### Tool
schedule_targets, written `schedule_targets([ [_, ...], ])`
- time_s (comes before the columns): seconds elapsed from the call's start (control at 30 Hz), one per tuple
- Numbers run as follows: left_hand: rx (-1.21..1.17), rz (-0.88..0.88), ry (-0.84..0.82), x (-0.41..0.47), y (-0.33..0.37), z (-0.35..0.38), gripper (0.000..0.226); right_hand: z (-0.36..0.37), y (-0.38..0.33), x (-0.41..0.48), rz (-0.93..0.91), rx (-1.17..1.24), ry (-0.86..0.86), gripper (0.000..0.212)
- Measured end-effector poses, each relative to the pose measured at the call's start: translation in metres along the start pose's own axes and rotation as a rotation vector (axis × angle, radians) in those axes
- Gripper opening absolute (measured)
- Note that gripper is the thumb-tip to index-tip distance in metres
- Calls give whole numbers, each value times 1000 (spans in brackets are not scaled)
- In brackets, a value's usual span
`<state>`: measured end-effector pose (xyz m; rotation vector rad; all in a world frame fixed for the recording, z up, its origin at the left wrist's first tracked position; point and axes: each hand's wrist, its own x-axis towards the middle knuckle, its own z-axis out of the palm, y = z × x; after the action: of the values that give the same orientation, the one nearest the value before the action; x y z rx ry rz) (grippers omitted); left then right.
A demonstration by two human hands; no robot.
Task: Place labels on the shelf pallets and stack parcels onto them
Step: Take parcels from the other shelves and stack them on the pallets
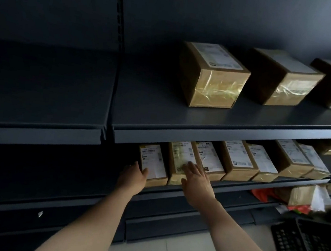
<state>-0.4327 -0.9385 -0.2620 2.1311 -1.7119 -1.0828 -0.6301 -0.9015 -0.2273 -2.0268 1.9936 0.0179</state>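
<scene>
A row of several brown parcels with white labels stands on the middle shelf (236, 185). My left hand (132, 177) holds the left side of the leftmost parcel (153, 163), thumb on its front corner. My right hand (197, 177) lies flat with straight fingers on the second parcel (178, 157). Three larger taped parcels sit on the upper shelf (162, 112), the nearest one (212, 75) at centre.
The shelf bay on the left (41, 92) is dark and holds nothing visible. A black plastic crate (311, 249) stands on the tiled floor at lower right. Loose parcels and coloured wrapping (300, 197) lie on the lowest shelf at right.
</scene>
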Motion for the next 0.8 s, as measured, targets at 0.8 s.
schedule_targets([
  [0.8,-855,-28,285,-42,22,35,50,-1,74,29,112,8,42,69],
])
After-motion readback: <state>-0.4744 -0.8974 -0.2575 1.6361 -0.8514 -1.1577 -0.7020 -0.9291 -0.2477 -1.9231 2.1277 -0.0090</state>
